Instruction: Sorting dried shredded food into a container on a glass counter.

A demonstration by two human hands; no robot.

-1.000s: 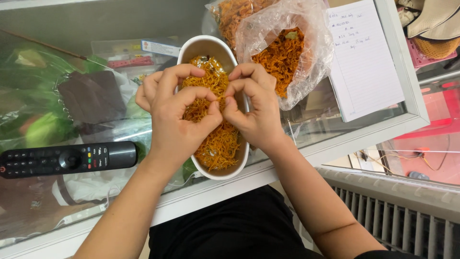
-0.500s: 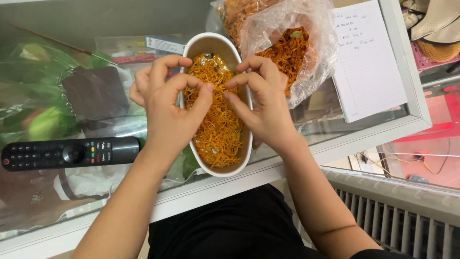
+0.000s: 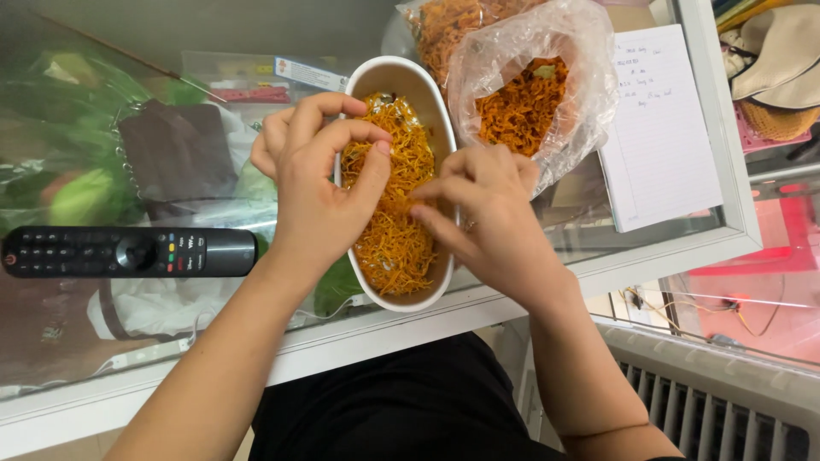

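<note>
Left hand: we curl it over the white oval bowl, fingertips pinching orange shreds.
Right hand: fingers pinched on shreds at the bowl's right rim.
Plastic bag: beyond our right hand, shreds inside.
Remote: left of our left hand, on the glass surface.

Counted items: 2 hands, left hand and right hand, over 1 oval white bowl of orange shredded food. 2 clear plastic bags of the same shreds: 1 open bag and 1 farther bag. 1 black remote control. 1 lined notepad. 1 glass tabletop. 1 radiator.
</note>
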